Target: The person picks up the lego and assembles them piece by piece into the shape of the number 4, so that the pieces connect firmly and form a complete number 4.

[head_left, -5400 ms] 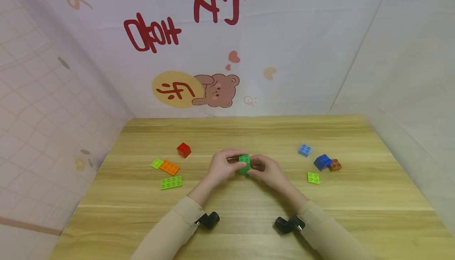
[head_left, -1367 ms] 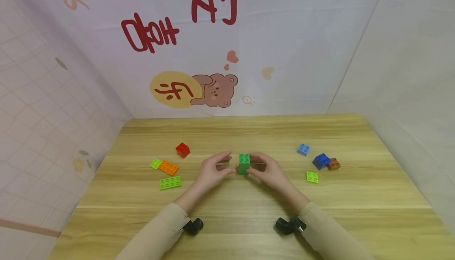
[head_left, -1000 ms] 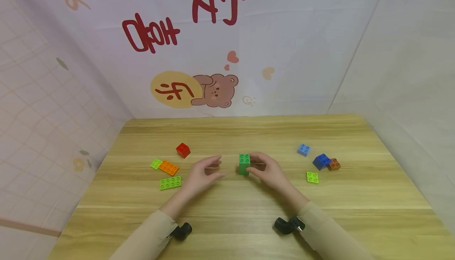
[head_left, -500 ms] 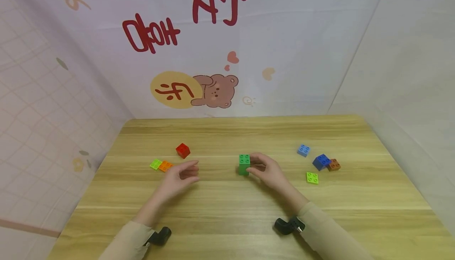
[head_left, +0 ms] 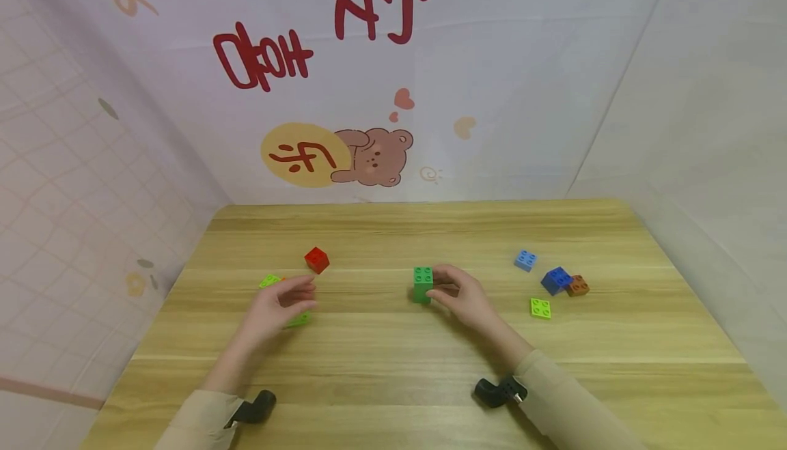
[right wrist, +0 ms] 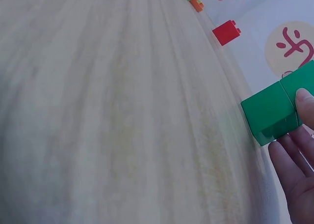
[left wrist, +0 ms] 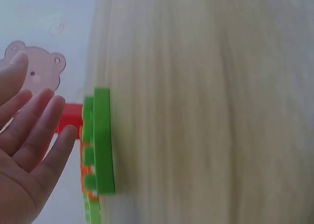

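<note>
Right grip (head_left: pixel 467 298) pinches green plastic tower (head_left: pixel 422 289); left grip (head_left: pixel 277 307), fingers apart, if hasty may bump lime plastic brick (head_left: pixel 300 319) at four o'clock.

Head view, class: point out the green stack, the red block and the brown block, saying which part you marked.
Green stack (head_left: pixel 422 289), head view: front face.
Red block (head_left: pixel 316 257), head view: studded top.
Brown block (head_left: pixel 578 285), head view: studded top.

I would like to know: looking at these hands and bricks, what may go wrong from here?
First, the left hand is close to several bricks; if it picks up the long light-green brick, it might nudge the nearby orange brick. Second, only the right hand holds the tall green stack, so a bump could perhaps tip it.
</note>
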`<state>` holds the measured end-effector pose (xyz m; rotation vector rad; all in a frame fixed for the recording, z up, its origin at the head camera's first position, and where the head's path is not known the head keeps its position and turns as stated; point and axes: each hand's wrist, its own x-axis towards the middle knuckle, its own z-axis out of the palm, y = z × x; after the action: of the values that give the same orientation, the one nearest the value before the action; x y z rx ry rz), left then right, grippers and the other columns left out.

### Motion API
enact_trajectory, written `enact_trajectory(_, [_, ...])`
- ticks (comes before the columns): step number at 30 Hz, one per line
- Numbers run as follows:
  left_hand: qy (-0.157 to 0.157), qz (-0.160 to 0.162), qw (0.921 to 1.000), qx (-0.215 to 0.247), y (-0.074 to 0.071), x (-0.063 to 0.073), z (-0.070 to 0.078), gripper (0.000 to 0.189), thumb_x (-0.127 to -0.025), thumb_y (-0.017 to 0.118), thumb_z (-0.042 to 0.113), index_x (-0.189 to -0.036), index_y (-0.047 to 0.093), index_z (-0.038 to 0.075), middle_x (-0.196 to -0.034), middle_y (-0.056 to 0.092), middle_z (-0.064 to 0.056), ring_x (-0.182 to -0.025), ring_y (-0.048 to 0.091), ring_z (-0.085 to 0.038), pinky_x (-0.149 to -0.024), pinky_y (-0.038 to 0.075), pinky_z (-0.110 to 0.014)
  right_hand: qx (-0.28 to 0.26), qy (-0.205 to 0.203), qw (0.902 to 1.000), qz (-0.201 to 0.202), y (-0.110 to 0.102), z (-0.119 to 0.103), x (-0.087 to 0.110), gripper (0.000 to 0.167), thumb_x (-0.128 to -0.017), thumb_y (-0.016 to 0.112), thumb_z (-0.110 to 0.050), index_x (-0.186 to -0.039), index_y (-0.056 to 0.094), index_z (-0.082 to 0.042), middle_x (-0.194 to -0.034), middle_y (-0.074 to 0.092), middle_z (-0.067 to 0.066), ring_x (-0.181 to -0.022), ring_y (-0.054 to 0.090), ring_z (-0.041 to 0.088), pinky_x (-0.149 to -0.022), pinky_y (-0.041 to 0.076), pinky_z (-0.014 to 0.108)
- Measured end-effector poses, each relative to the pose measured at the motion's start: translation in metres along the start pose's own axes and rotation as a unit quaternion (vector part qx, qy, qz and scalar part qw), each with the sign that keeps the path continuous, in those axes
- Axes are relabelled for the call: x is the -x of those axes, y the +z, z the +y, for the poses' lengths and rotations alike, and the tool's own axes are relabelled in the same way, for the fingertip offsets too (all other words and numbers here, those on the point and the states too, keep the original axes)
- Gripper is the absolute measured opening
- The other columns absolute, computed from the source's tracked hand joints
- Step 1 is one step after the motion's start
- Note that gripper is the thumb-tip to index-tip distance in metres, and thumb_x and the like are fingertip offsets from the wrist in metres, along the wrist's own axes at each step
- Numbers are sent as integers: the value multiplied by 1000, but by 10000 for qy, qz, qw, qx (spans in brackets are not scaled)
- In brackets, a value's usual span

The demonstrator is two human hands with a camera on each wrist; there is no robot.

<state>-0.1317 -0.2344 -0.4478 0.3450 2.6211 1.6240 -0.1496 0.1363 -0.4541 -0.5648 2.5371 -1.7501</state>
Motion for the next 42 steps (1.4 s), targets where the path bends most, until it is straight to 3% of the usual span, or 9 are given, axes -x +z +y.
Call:
enact_trajectory(5, [-62,53,10000,49,-9,5,-7,48,-86,77,4,-130,61,-6,-115,68,-20,-102,68,-32,-84,53,-21,61,-23,10000,15,0,-1,0,35,-89,71,3,-121,60,7,-114,66,22,-107,63,37,-94,51,47])
enact_trajectory(9, [-93,79,9997,-222,-14,10,-14,48,-84,79,6,-128,63,-5,-113,70,-17,-103,67,-32,-85,52,-23,38,-37,10000,42,1,-2,1,33,-88,71,3,-120,60,7,-113,66,22,-107,63,37,-94,51,48])
enact_trajectory(16, [-499,124,9978,-425,-18,19,-23,44,-81,82,8,-123,69,2,-116,70,-10,-110,64,-27,-92,48,-22,-46,-47,10000,38,1,-2,1,33,-88,70,5,-120,60,8,-114,65,23,-108,63,38,-94,50,51])
enact_trajectory(20, [-573,108,9966,-583,-20,21,-24,41,-79,84,9,-118,72,6,-117,70,-5,-113,61,-24,-93,44,-19,-100,-15,9999,19,1,-3,1,33,-88,70,5,-120,60,8,-114,65,23,-108,63,38,-94,50,51])
enact_trajectory(24, [-472,80,9960,-759,-20,21,-25,41,-76,86,8,-115,75,9,-115,70,-4,-112,59,-24,-95,41,-23,-90,15,10000,20,0,-3,1,33,-89,70,4,-120,60,8,-114,65,22,-108,63,38,-94,51,50])
enact_trajectory(30, [-428,-42,9972,-608,-21,21,-28,45,-73,87,6,-115,75,9,-116,69,-5,-113,56,-25,-98,37,-23,-27,-11,10000,10,1,-3,0,33,-88,70,4,-120,59,8,-114,65,22,-108,62,38,-94,51,50])
enact_trajectory(38, [-436,-185,9949,-889,-22,19,-35,47,-72,89,12,-117,75,13,-120,67,-5,-117,54,-27,-103,35,-40,-50,11,10000,-52,0,-2,0,32,-88,70,5,-119,60,8,-114,65,22,-108,62,39,-94,51,49])
enact_trajectory(42, [-411,-231,9945,-937,-22,17,-40,47,-72,89,13,-117,75,13,-121,68,-5,-118,54,-27,-103,35,-42,-42,-8,10000,-29,0,-2,0,32,-88,70,5,-118,60,8,-113,65,22,-108,62,39,-94,51,49])
